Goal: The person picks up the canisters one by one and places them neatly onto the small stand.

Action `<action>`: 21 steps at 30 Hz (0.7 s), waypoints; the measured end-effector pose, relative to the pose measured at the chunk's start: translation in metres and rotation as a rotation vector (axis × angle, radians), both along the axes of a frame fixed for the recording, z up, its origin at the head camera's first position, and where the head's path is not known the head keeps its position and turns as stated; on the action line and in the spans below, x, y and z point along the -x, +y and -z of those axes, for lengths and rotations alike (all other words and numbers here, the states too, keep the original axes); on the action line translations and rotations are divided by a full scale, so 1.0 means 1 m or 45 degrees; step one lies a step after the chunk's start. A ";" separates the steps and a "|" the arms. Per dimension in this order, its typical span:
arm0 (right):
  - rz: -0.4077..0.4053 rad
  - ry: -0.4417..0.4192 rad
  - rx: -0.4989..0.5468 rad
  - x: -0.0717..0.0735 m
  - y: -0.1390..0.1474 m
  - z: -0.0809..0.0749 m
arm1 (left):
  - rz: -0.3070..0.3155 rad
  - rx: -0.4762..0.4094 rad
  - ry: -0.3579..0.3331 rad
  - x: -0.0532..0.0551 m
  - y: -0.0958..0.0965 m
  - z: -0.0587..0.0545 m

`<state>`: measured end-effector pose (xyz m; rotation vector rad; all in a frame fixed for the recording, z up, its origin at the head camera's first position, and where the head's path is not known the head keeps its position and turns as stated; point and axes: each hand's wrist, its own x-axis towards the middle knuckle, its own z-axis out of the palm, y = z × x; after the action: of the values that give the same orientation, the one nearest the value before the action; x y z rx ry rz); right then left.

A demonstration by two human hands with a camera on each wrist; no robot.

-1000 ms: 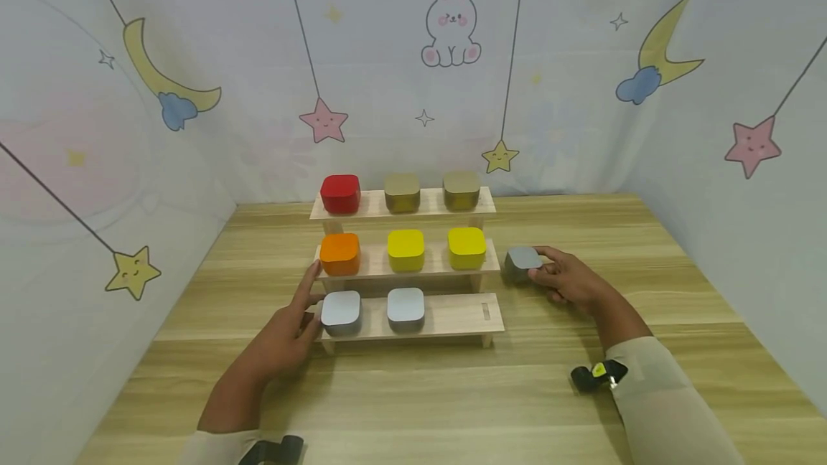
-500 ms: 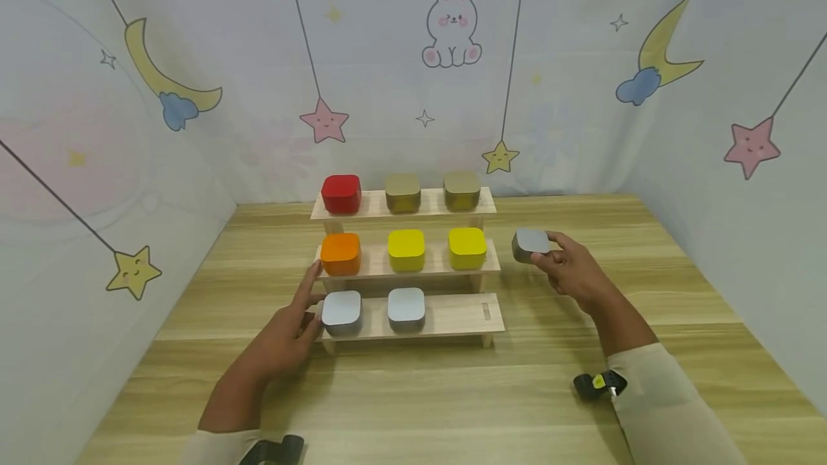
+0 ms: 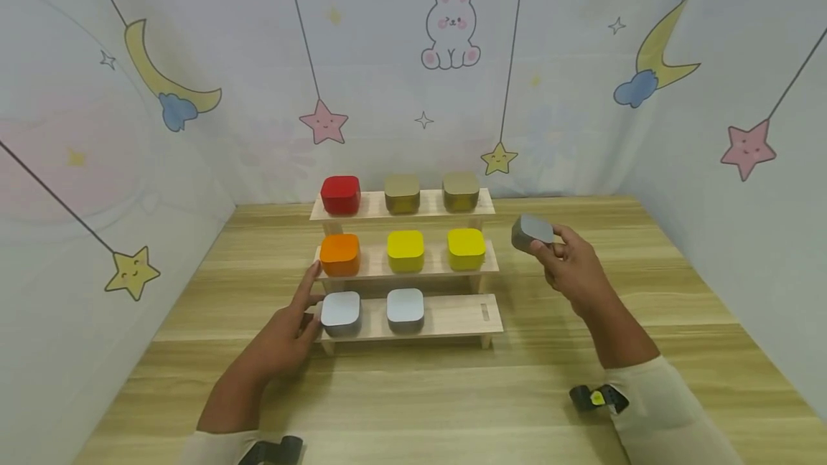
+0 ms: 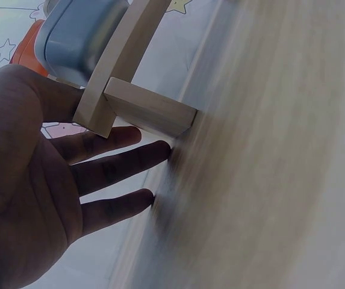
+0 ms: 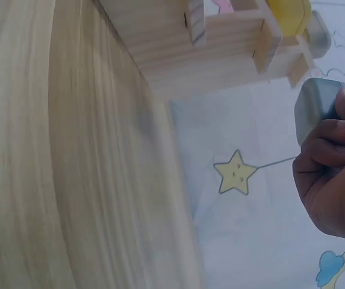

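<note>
Right of the stepped wooden stand [image 3: 452, 318], my right hand [image 3: 575, 268] pinches a grey rounded-square block [image 3: 535, 228] between thumb and fingers. The block is raised off the table and tilted, and the right wrist view shows the fingers bent at the side of the block [image 5: 317, 108]. At the stand's left end, my left hand [image 3: 287, 332] rests with its fingers spread and fairly straight. Two pale grey blocks [image 3: 405, 307] sit on the lowest step, one beside that hand. In the left wrist view, the left fingers [image 4: 121, 162] extend under the step's end, by its leg.
On the middle step stand an orange block [image 3: 340, 255] and two yellow blocks [image 3: 405, 251]. The top step bears a red block [image 3: 340, 195] and two gold-brown blocks [image 3: 461, 192]. A wood-grain table [image 3: 413, 400] lies beneath, with printed cloth walls [image 3: 388, 77] behind and at both sides.
My right hand has lifted the grey block upward, away from the table, and tilted it. The left hand has stayed at the stand's left end.
</note>
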<state>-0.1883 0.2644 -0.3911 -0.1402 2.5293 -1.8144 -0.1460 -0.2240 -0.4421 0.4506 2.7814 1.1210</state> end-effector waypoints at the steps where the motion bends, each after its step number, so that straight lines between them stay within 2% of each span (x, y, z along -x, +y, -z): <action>1: 0.014 0.009 -0.003 -0.002 -0.002 -0.002 | 0.001 0.000 -0.002 0.000 0.000 -0.001; 5: 0.021 0.055 0.005 -0.010 -0.011 -0.008 | 0.001 0.001 -0.009 -0.001 0.001 -0.003; 11: -0.054 0.132 0.050 -0.019 -0.024 -0.011 | 0.001 0.005 -0.021 -0.001 0.001 -0.004; 16: -0.080 0.196 0.037 -0.027 -0.032 -0.014 | 0.013 -0.011 -0.012 -0.001 0.001 -0.003; 21: -0.156 0.265 0.031 -0.036 -0.042 -0.016 | 0.017 -0.014 -0.009 -0.001 0.001 -0.003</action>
<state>-0.1521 0.2220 -0.3748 -0.4976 2.5647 -1.8732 -0.1452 -0.2231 -0.4393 0.4652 2.7636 1.1331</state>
